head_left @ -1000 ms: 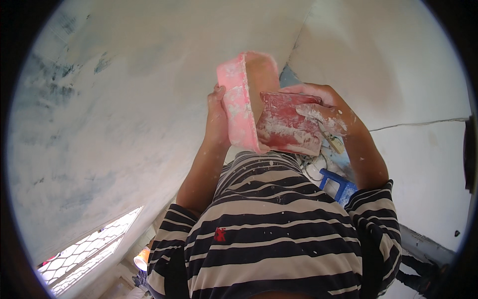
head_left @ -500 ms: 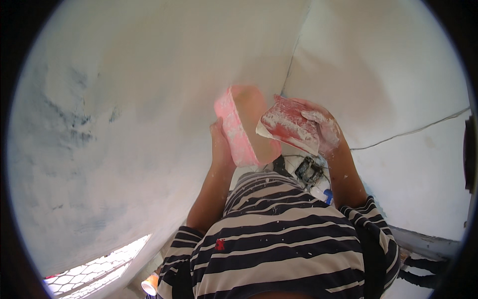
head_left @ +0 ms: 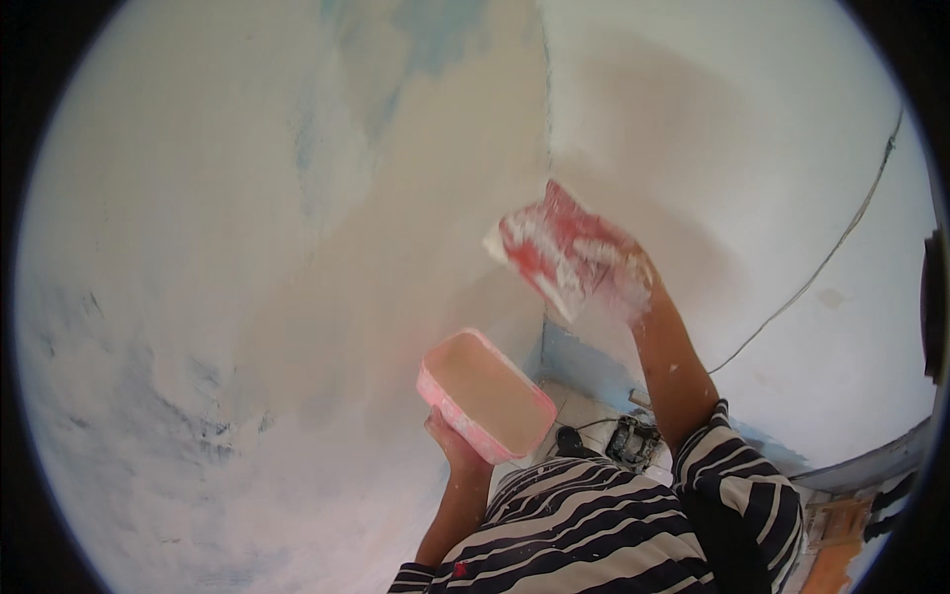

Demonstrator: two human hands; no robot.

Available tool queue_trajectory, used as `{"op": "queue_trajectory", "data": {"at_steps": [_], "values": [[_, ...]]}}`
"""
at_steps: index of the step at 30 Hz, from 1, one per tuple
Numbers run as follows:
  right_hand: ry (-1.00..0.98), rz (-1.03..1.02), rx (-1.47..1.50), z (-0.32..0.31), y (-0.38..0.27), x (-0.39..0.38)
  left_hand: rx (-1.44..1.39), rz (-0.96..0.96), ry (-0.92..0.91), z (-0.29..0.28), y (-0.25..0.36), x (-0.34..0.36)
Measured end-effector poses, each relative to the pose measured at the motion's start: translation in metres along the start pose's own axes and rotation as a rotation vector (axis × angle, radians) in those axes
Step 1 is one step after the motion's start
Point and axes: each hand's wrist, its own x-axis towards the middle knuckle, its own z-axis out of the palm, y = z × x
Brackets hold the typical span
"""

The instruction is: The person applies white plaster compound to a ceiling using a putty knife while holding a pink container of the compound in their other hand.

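Observation:
My left hand [head_left: 458, 447] is closed on the near left side of a pink plastic tub [head_left: 444, 404], its walls smeared with white. Smooth beige paste [head_left: 487, 388] lies inside it. My right hand [head_left: 625, 279], coated in white, grips a red flat spreader [head_left: 529, 259] raised above and right of the tub. Whitish paste clings to the spreader's face and lower left edge. Motion blurs it slightly. The spreader is near the corner of the walls; whether it touches the surface I cannot tell.
On the left a wall [head_left: 198, 297] shows beige coating with bluish patches. The right wall [head_left: 811, 327] is whiter, with a cable [head_left: 833, 243] along it. A dark, spattered object [head_left: 633, 443] sits on the tiled floor below. A brown wooden piece [head_left: 839, 540] stands at lower right.
The tub has gone down and away from the spreader and now shows more of its paste. The spreader has shifted slightly left. My view has swung up along the walls.

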Motion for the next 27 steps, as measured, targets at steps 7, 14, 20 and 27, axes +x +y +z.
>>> {"op": "queue_trajectory", "data": {"at_steps": [7, 14, 20, 27], "values": [[0.064, -0.415, -0.239, -0.033, 0.001, 0.068, -0.047, 0.08, 0.027, -0.035, 0.004, 0.0], [0.378, -0.835, -0.431, -0.013, 0.063, 0.124, 0.1, 0.174, 0.021, -0.015, 0.023, -0.018], [0.002, -1.387, -1.106, 0.08, 0.097, 0.055, 0.01, 0.249, 0.078, 0.007, 0.035, -0.033], [0.388, -0.857, -0.788, -0.01, 0.02, 0.145, -0.019, 0.247, 0.046, -0.008, 0.032, -0.046]]}}
